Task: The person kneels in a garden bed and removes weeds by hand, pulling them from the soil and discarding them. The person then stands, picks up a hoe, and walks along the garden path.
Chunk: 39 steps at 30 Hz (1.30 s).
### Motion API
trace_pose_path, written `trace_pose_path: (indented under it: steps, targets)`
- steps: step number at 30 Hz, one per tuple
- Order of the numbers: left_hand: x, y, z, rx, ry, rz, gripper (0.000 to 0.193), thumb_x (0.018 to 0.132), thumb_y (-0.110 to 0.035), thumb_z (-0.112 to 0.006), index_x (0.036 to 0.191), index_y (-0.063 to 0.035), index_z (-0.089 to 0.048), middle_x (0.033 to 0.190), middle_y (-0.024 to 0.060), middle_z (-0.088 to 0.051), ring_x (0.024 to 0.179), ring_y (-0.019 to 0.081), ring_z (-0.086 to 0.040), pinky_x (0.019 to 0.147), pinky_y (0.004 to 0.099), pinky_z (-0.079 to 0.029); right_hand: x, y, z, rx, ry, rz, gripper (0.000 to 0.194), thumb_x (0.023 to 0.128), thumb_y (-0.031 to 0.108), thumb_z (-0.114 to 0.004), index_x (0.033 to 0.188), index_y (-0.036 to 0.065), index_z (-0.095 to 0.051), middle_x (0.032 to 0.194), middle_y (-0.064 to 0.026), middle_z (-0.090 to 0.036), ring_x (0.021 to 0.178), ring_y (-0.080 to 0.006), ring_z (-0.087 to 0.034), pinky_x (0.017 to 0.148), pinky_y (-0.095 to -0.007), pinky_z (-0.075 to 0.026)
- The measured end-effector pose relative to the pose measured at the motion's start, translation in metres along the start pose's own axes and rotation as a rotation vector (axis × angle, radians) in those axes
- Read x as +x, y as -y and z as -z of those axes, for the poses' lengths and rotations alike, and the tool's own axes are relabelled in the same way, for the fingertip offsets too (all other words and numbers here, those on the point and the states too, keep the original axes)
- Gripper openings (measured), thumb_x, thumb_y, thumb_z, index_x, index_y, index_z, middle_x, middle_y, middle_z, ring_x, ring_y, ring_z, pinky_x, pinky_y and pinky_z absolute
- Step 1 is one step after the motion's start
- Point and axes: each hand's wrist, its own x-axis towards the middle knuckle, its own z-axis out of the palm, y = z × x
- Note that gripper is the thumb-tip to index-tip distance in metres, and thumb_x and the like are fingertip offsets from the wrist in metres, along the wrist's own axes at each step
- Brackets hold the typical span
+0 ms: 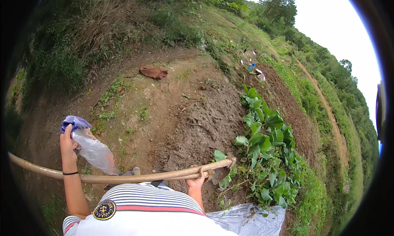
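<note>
My left hand [69, 140] grips the bunched purple top of a translucent plastic bag [94, 150], whose lower part hangs to the right with something pale or pinkish showing through. My right hand [196, 178] is closed around wooden tool handles [138, 177]; at least two lie together there. The longer one crosses in front of my body and runs past my left forearm to the left edge. At its right end, close to the leafy plants, a metal blade [221, 173] shows in part, like that of a hoe.
Broad-leaved green plants [264, 140] grow at the right beside tilled soil [206, 125]. Clear plastic sheeting [249, 219] lies at the lower right. A brown cloth or sack [154, 72] rests on the dirt ahead. Farther off are a blue bottle [251, 66] and scattered litter. Dense bushes [61, 57] border the left.
</note>
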Motion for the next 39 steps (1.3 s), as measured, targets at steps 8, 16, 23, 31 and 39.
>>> trace_pose_path:
  steps: [8, 16, 23, 31, 39]
  targets:
    - [0.168, 0.022, -0.135, -0.003, 0.068, 0.086, 0.029, 0.086, -0.027, -0.055, 0.061, -0.0145, -0.048, 0.048, -0.0072, -0.042, 0.034, 0.002, -0.029, 0.033, 0.0198, -0.019, 0.117, 0.02, -0.073, 0.089, -0.142, 0.113, 0.032, 0.075, 0.034, -0.062, 0.089, 0.006, -0.059, 0.09, -0.0089, -0.06, 0.089, -0.0251, -0.054, 0.088, -0.0466, -0.04]
    - [0.302, 0.058, -0.358, 0.039, 0.084, 0.127, 0.027, 0.087, -0.026, -0.053, 0.063, -0.0131, -0.05, 0.05, -0.0076, -0.041, 0.037, 0.0021, -0.03, 0.033, 0.0197, -0.019, 0.307, 0.04, -0.174, 0.084, -0.277, 0.15, 0.036, 0.08, 0.04, -0.056, 0.091, 0.006, -0.058, 0.091, -0.0108, -0.058, 0.091, -0.0285, -0.053, 0.089, -0.0531, -0.037]
    - [0.396, 0.04, -0.523, 0.115, 0.13, 0.067, 0.03, 0.087, -0.026, -0.053, 0.06, -0.0136, -0.048, 0.048, -0.0093, -0.038, 0.035, 0.0004, -0.028, 0.033, 0.0183, -0.018, 0.459, 0.073, -0.343, 0.14, -0.121, 0.058, 0.034, 0.08, 0.037, -0.057, 0.092, 0.005, -0.059, 0.094, -0.0108, -0.059, 0.092, -0.0285, -0.053, 0.089, -0.0505, -0.039]
    - [0.473, 0.059, -0.697, 0.047, 0.271, 0.06, 0.032, 0.088, -0.023, -0.052, 0.058, -0.0171, -0.042, 0.047, -0.0106, -0.035, 0.035, 0.0002, -0.025, 0.032, 0.0185, -0.018, 0.573, 0.073, -0.466, 0.071, 0.022, -0.045, 0.034, 0.079, 0.034, -0.059, 0.093, 0.003, -0.057, 0.094, -0.0124, -0.059, 0.093, -0.0279, -0.054, 0.091, -0.0449, -0.039]
    - [0.601, 0.114, -0.858, 0.013, 0.364, 0.228, 0.026, 0.086, -0.023, -0.051, 0.062, -0.0142, -0.049, 0.048, -0.0079, -0.042, 0.034, 0.0019, -0.031, 0.032, 0.0183, -0.02, 0.702, 0.091, -0.522, 0.198, -0.142, 0.111, 0.035, 0.08, 0.037, -0.058, 0.094, 0.005, -0.058, 0.094, -0.0137, -0.059, 0.093, -0.03, -0.053, 0.09, -0.0481, -0.039]
